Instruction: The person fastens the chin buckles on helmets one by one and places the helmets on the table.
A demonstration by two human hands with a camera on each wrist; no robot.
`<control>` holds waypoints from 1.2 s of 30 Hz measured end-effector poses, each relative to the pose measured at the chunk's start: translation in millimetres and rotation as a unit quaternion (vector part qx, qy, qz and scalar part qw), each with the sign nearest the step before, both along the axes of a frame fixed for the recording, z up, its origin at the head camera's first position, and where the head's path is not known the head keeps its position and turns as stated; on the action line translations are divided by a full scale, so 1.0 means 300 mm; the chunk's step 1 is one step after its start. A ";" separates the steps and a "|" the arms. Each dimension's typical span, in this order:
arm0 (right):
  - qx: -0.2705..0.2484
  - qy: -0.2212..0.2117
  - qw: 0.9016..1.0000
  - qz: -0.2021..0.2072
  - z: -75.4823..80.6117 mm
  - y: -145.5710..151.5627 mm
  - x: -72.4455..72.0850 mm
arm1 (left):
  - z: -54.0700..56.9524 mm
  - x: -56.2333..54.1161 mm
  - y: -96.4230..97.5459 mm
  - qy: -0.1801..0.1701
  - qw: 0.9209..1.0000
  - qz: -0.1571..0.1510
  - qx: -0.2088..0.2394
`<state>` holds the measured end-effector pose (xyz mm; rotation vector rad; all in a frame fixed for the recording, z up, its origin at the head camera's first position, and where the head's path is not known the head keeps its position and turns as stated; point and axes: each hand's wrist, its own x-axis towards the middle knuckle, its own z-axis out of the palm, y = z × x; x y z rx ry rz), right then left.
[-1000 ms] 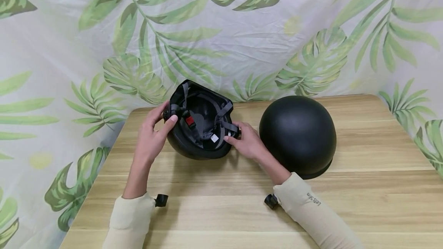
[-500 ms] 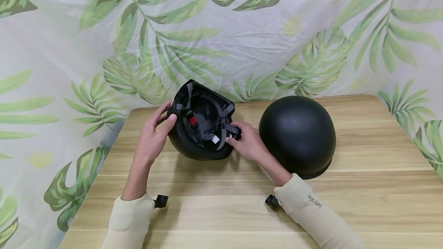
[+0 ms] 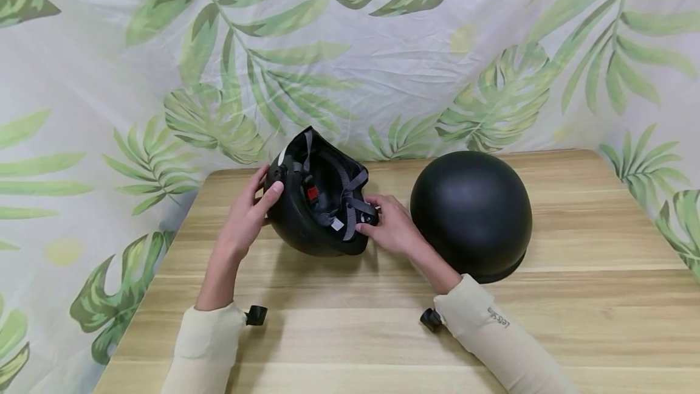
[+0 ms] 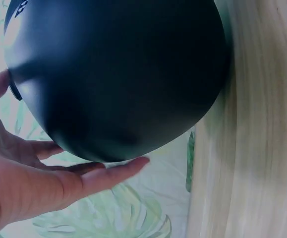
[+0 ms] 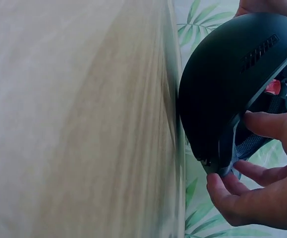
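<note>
A black helmet (image 3: 306, 233) is tipped on the table with its opening toward the right and upward in the head view. Inside show grey straps, a red buckle (image 3: 312, 193) and a small white tag (image 3: 337, 224). My left hand (image 3: 248, 211) holds its left side, thumb near the rim; in the left wrist view the fingers (image 4: 116, 176) lie along the smooth shell. On the right side, my right hand (image 3: 391, 224) pinches the rim, with the thumb (image 5: 269, 124) over the edge in the right wrist view. The helmet's underside is hidden.
To the right sits a second black helmet (image 3: 470, 214), dome up, close beside my right forearm. Both stand on a wooden table (image 3: 339, 333). A leaf-printed cloth (image 3: 404, 78) hangs along the table's back edge.
The held helmet has rotated, its opening turning rightward, so more of the outer left shell and a white mark show. Both hands keep their hold; the other helmet has not moved.
</note>
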<state>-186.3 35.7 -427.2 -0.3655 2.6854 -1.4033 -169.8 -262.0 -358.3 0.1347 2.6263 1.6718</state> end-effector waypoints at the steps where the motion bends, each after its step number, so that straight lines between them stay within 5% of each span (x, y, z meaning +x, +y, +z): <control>1: -0.005 -0.002 1.000 0.000 0.001 0.001 0.001 | -0.004 -0.003 -0.002 -0.002 1.000 -0.003 0.004; 8: -0.093 -0.076 0.992 0.040 0.000 -0.006 0.003 | 0.016 0.001 -0.023 -0.004 1.000 0.017 -0.011; 15: -0.083 -0.101 0.988 0.077 0.000 -0.021 0.010 | 0.029 0.005 -0.033 0.008 0.999 0.023 -0.030; 26: -0.072 -0.113 0.986 0.096 0.002 -0.014 0.003 | 0.009 -0.012 -0.040 -0.030 0.998 0.000 0.062; 32: -0.043 -0.061 0.993 0.094 0.028 -0.005 0.003 | 0.016 -0.008 -0.042 -0.039 0.996 -0.001 0.081; 36: -0.081 -0.002 0.993 0.087 0.105 -0.008 0.012 | 0.019 -0.005 -0.043 -0.041 0.995 -0.003 0.089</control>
